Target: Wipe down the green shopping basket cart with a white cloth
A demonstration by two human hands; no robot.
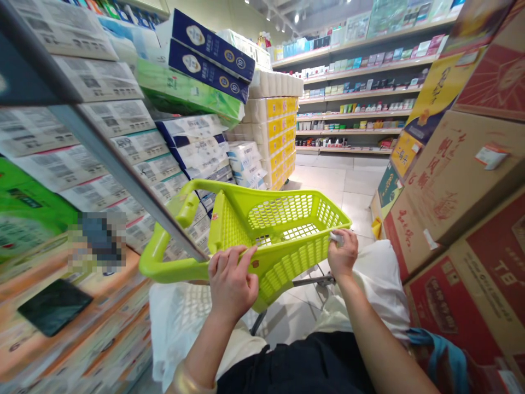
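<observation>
A lime-green plastic shopping cart with perforated walls stands in front of me, its thick handle to the left. My left hand is closed over the near rim of the basket, close to the handle. At the far right corner of the same rim, my right hand pinches a small white wad, perhaps tissue or cloth, against the plastic. A grey metal pole slants from the upper left down to the rim beside my left hand.
Stacked paper packs rise on the left; a phone-like dark slab lies on orange packs. Cardboard cartons crowd the right. Shelves of small goods line the back, beyond a tiled floor. White fabric lies by my legs.
</observation>
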